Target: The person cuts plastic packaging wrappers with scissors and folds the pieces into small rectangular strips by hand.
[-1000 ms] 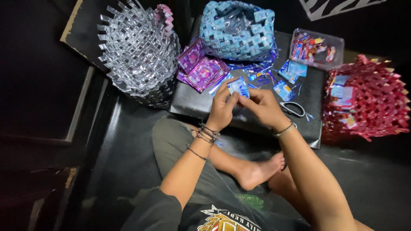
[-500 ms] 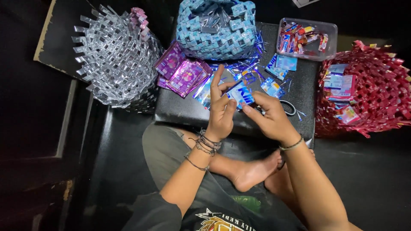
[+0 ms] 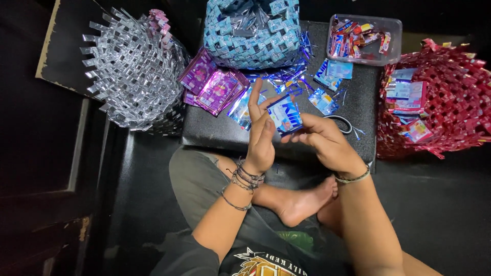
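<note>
A blue foil wrapper [image 3: 286, 114] is held up between my two hands, above the front of a low black table [image 3: 215, 134]. My right hand [image 3: 327, 142] pinches its lower right edge. My left hand [image 3: 260, 134] stands upright against its left side, fingers straight and pressed to the foil. Loose blue wrappers [image 3: 324, 100] and thin blue strips lie on the table just beyond my hands. Black scissors [image 3: 341, 122] show partly behind my right hand.
A silver woven basket [image 3: 134, 71] stands at the left, a blue woven basket [image 3: 251, 31] at the back, a red woven basket [image 3: 441, 102] with wrappers in it at the right. Purple wrappers [image 3: 210, 85] and a clear tub of wrappers [image 3: 365, 39] sit on the table. My bare foot [image 3: 306, 203] rests below.
My hands have drawn slightly toward me with the blue wrapper. My left fingers have straightened upright against it. The view has shifted a little.
</note>
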